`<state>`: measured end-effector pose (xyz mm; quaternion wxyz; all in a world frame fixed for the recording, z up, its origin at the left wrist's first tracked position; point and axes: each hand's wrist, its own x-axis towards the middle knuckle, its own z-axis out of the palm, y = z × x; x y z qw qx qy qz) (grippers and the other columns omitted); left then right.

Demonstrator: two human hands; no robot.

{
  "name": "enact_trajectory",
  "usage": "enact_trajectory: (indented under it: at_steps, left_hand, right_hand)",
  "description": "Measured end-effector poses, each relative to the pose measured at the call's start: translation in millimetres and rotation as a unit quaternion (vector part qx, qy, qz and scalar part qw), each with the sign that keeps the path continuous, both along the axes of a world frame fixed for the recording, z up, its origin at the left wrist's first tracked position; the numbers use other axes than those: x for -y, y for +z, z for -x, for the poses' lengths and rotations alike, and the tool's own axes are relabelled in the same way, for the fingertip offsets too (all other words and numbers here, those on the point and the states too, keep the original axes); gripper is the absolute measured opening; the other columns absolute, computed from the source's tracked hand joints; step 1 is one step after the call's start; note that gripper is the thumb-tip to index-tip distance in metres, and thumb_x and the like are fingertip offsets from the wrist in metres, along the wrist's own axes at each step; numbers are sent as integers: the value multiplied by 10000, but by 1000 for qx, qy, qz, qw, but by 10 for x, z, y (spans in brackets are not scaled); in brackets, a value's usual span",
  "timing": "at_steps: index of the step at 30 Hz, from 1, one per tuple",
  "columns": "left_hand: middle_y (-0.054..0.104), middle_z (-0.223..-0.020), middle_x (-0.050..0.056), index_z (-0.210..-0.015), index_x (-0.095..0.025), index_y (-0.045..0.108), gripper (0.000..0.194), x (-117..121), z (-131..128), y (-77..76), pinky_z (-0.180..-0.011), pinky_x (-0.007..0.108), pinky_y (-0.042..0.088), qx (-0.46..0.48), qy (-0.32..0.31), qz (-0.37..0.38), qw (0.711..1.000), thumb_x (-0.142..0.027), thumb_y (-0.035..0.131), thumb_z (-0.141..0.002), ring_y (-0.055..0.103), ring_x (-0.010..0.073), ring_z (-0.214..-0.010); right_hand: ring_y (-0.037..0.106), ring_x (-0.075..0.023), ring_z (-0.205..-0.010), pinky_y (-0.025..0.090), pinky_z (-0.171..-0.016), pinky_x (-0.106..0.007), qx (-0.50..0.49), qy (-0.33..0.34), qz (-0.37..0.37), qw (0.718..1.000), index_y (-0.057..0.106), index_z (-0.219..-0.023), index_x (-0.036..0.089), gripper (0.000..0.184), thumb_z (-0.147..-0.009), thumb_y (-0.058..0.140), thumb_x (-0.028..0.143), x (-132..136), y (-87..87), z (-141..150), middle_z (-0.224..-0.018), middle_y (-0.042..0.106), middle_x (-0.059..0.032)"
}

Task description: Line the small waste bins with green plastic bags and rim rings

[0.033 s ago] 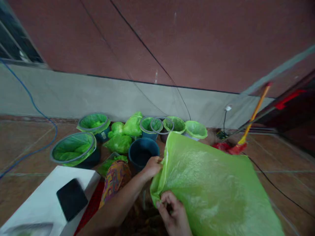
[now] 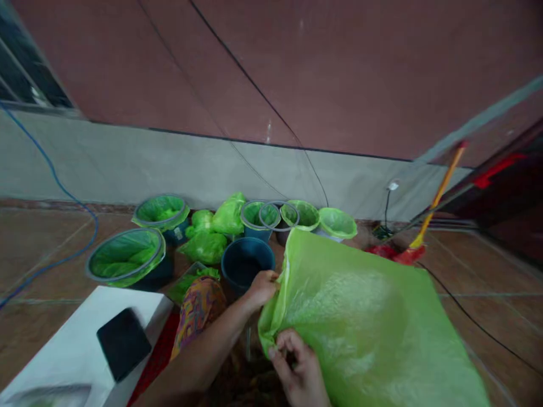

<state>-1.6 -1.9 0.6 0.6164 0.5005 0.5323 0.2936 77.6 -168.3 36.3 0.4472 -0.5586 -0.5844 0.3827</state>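
A large, light green plastic bag (image 2: 360,316) spreads out on the right, its gathered opening edge facing left. The fingers of my left hand (image 2: 263,288) are closed on the upper part of that edge. Lower down, my right hand (image 2: 299,364) pinches the same edge between thumb and fingers. Just beyond my left hand stands a dark blue bucket (image 2: 241,254) without a liner. My left forearm crosses in front of a patterned cloth (image 2: 201,305) over my leg.
Bins with green liners (image 2: 161,210) line the wall, beside filled green bags (image 2: 229,215). A white box (image 2: 80,339) at left carries a dark phone-like slab (image 2: 124,345). A blue hose (image 2: 55,175) and a yellow-handled tool (image 2: 441,192) flank the area.
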Motion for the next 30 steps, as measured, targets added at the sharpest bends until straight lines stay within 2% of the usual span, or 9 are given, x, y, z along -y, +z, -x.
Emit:
enact_trajectory:
  at_steps: [6,9,11,15,19,23,26,28,30]
  left_hand:
    - [606,-566,-14,-735,-148,658,148,88,46,96,-501,209,375,99,136,59,984,-136,539,-648,518,101,-492]
    - [621,-609,-30,-831,-184,603,168,128,48,174,-509,204,391,178,160,57,969,-190,568,-666,535,95,-490]
    - [656,-680,-16,-863,-194,581,178,160,57,204,-557,223,429,193,157,50,967,-236,576,-690,578,107,-541]
    - [664,-736,6,-784,-175,624,132,233,83,170,-672,237,443,85,132,-23,987,-280,595,-711,607,132,-692]
    - [680,-811,10,-908,-184,671,271,264,71,73,-705,250,442,16,13,-32,999,-316,681,-672,601,161,-758]
    - [682,-980,31,-989,-188,678,413,179,19,-46,-798,258,445,-22,-64,-63,996,-155,723,-580,601,171,-866]
    - [677,-875,32,-878,-162,689,318,123,-17,-123,-802,280,456,10,-70,-4,997,-81,702,-570,596,173,-830]
    - [675,-794,32,-779,-148,684,174,158,-15,-140,-793,300,471,88,-44,61,993,-132,724,-610,597,181,-797]
    - [688,-776,43,-756,-143,684,127,279,33,-118,-795,315,486,162,-14,107,981,-221,732,-669,607,196,-794]
  right_hand:
    - [400,-94,-569,325,-543,-209,-57,13,26,998,446,-725,210,232,-896,532,340,28,-146,39,-606,371,58]
    - [384,-96,-571,316,-541,-216,-90,10,36,995,446,-711,206,253,-877,564,356,45,-257,67,-610,363,56]
    - [379,-98,-581,313,-547,-219,-110,-2,42,993,447,-711,205,260,-870,576,365,58,-304,90,-619,365,53]
    - [355,-95,-587,296,-557,-223,-134,-6,65,989,444,-728,206,247,-886,565,353,81,-325,106,-624,345,60]
    - [348,-94,-585,286,-555,-226,-142,-8,68,988,440,-726,205,251,-886,566,352,77,-320,95,-621,347,62]
    - [359,-95,-586,285,-553,-229,-142,7,75,987,446,-733,205,242,-887,563,351,66,-328,93,-622,363,60]
    - [365,-97,-590,288,-556,-230,-138,7,75,988,447,-727,204,248,-875,575,357,70,-340,91,-621,361,59]
    - [371,-98,-591,292,-557,-230,-133,5,76,988,450,-726,204,249,-870,578,361,78,-351,85,-622,371,58]
    - [383,-100,-599,301,-564,-231,-127,1,77,989,454,-726,203,244,-871,573,359,87,-362,78,-627,388,53]
